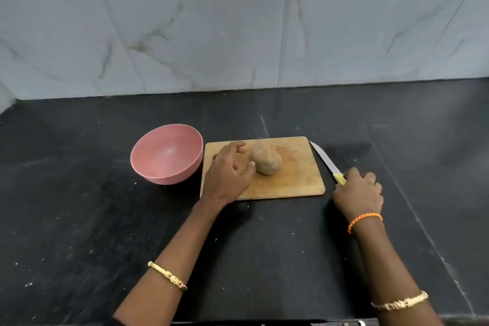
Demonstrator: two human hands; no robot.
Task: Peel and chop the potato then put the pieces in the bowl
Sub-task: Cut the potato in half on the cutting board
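A yellow-handled knife (328, 163) is gripped by the right hand (358, 194) on the dark counter (79, 219). The unpeeled potato (266, 158) lies on the wooden cutting board (299, 180), touched by the loosely spread left hand (229, 173). A pink bowl (166, 153) sits just left.

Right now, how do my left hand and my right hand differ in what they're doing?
The left hand lies over the cutting board, fingers loosely spread, its thumb beside the unpeeled potato; the right hand sits off the board on the counter, curled round the yellow handle of the knife. The left holds nothing; the right has a grip. Both wear gold bangles.
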